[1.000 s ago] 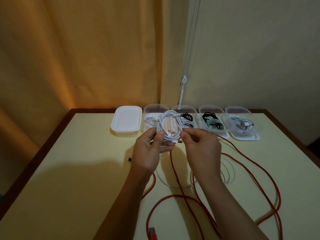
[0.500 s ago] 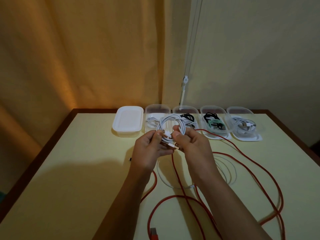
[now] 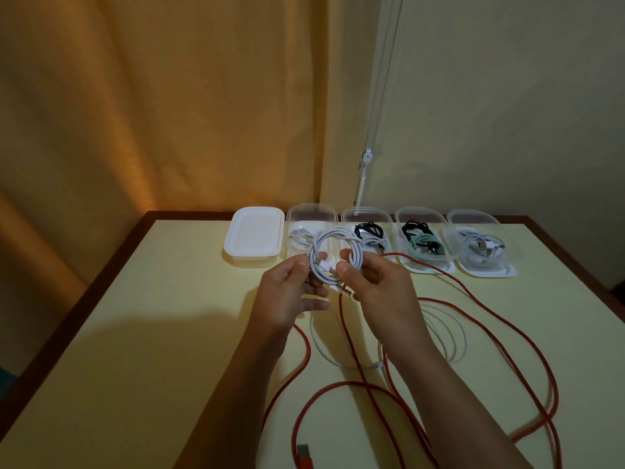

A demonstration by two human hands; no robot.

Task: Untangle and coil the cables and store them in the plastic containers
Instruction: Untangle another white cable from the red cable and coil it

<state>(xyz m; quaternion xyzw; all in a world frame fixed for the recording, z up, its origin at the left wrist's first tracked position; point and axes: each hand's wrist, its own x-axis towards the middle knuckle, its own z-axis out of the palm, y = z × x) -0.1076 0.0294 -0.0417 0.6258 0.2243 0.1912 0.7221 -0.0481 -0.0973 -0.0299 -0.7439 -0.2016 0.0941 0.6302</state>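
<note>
- I am wearing the one camera on my head, so it is looking forward and down from above my own forearms.
- It is facing the far edge of the table [image 3: 169, 299], where the curtain [image 3: 169, 113] and the wall [image 3: 507, 96] are meeting.
- My left hand [image 3: 291, 292] and right hand [image 3: 382, 289] are sitting near mid-frame, close to the lens.
- The wide angle is bending the table's edges outward.
- No second view is sharing this scene.
</note>
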